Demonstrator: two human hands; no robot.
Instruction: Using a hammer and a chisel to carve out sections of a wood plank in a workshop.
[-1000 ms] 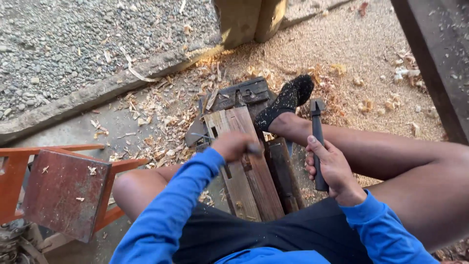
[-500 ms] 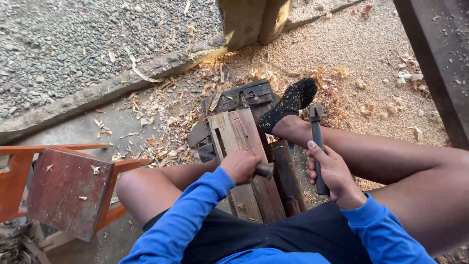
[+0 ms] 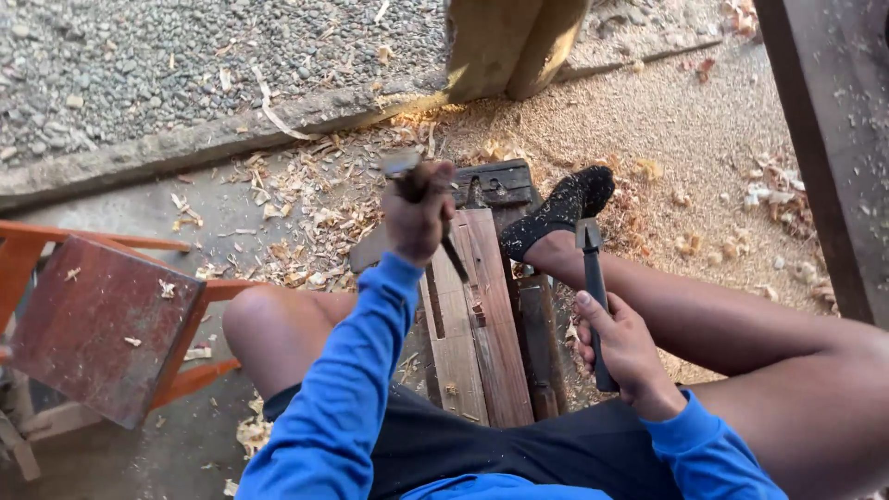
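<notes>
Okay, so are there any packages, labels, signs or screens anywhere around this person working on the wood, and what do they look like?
None in view: no package, label, sign or screen.
Left hand: raised, gripping a chisel above the wooden workpiece.
Right hand: holding a dark hammer.
Red wooden stool: at the left, on its side among wood shavings.

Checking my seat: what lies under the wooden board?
Under the wooden board sits a dark block, showing beyond its far end, and a dark strip alongside. What supports its near end is hidden.

Rough wood plank (image 3: 482, 315); matt metal hammer (image 3: 593, 296).
</notes>
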